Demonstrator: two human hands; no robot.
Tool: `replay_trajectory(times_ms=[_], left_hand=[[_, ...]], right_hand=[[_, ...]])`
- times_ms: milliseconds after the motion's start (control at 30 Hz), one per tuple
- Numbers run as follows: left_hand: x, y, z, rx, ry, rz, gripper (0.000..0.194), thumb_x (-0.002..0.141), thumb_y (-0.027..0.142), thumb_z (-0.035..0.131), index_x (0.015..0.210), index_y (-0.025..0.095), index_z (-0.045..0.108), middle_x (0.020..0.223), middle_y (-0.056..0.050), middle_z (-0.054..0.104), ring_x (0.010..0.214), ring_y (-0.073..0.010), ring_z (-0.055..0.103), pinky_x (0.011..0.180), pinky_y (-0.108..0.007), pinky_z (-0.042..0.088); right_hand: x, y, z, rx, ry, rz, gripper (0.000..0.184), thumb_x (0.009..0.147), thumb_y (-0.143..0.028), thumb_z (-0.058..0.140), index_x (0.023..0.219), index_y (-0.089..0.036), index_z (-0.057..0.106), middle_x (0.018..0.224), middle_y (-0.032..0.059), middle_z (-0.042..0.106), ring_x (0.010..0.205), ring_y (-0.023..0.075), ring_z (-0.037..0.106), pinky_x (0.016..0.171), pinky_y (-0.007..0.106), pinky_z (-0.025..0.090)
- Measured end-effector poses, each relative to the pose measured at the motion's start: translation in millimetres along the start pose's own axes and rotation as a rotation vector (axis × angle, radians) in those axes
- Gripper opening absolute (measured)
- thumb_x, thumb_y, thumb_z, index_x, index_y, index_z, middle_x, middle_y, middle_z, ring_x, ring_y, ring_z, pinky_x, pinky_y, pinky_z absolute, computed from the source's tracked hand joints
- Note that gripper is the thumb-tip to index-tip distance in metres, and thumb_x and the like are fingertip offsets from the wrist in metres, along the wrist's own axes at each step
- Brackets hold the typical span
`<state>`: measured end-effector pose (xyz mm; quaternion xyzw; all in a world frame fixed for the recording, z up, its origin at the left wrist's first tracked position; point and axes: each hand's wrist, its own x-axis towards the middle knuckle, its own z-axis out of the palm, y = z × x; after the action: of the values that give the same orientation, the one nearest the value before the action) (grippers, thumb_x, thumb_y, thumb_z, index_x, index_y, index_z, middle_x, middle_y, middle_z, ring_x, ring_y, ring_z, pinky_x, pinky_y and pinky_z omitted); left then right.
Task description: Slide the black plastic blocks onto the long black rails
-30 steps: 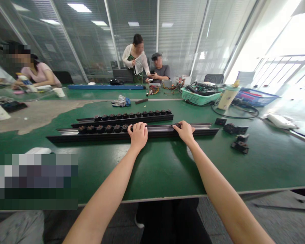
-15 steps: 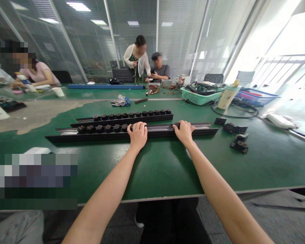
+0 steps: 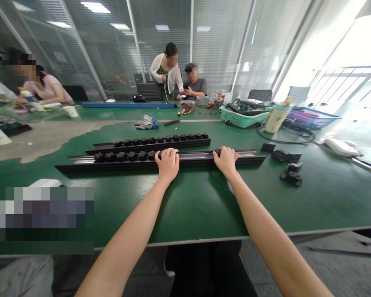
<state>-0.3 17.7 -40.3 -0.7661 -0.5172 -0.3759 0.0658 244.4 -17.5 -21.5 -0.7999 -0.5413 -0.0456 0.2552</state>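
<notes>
A long black rail [image 3: 195,162] with a shiny channel lies across the green table in front of me. Several round black socket modules [image 3: 131,156] sit in a row in its left half. My left hand [image 3: 168,161] is closed over the rail at the right end of that row, its fingers covering what is beneath. Farther right, my right hand [image 3: 226,159] pinches a single dark module [image 3: 217,152] in the channel, mostly hidden by the fingers. Between the hands a stretch of bare channel shows. Behind lies a second black rail [image 3: 185,144] filled with similar modules.
Loose black parts [image 3: 292,178] lie right of the rail. Farther back are a green basket [image 3: 244,120] of cables, a cream bottle [image 3: 276,119], a blue bin [image 3: 315,117] and a glove [image 3: 147,122]. Other people [image 3: 168,68] are across the table and at left.
My right hand has slid slightly to the right along the rail, with the module under its fingers. My left hand has stayed in place.
</notes>
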Motion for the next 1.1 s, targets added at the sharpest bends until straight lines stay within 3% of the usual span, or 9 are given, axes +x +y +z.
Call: replay_trajectory(times_ms=[400,767,1100], left_hand=[[0,1,-2.0,-0.005,-0.022,-0.013,0.033,0.106,0.027,0.035,0.12,0.029,0.065,0.13,-0.007,0.07,0.13,-0.0257,0.057,0.125,-0.054,0.018],[0,2,-3.7,-0.008,-0.029,-0.02,0.033,0.105,0.027,0.035,0.12,0.029,0.065,0.129,-0.008,0.07,0.129,-0.0263,0.057,0.125,-0.054,0.019],[0,2,-3.0,0.001,-0.018,-0.013,0.032,0.105,0.027,0.036,0.12,0.029,0.065,0.13,-0.008,0.071,0.129,-0.0263,0.057,0.124,-0.054,0.019]], right_hand=[[10,13,3,0.127,-0.009,0.048,0.029,0.093,-0.044,0.06,0.11,-0.021,0.067,0.114,0.012,0.073,0.11,0.0311,0.058,0.093,0.042,0.029],[2,0,-4,0.008,0.021,0.075,0.035,0.093,-0.036,0.052,0.117,-0.014,0.067,0.121,0.0214,0.069,0.116,0.0365,0.054,0.097,0.049,0.031],[5,7,-5,0.032,-0.004,0.097,0.037,0.094,-0.037,0.052,0.12,-0.016,0.066,0.12,0.0199,0.069,0.117,0.0367,0.055,0.098,0.05,0.032]])
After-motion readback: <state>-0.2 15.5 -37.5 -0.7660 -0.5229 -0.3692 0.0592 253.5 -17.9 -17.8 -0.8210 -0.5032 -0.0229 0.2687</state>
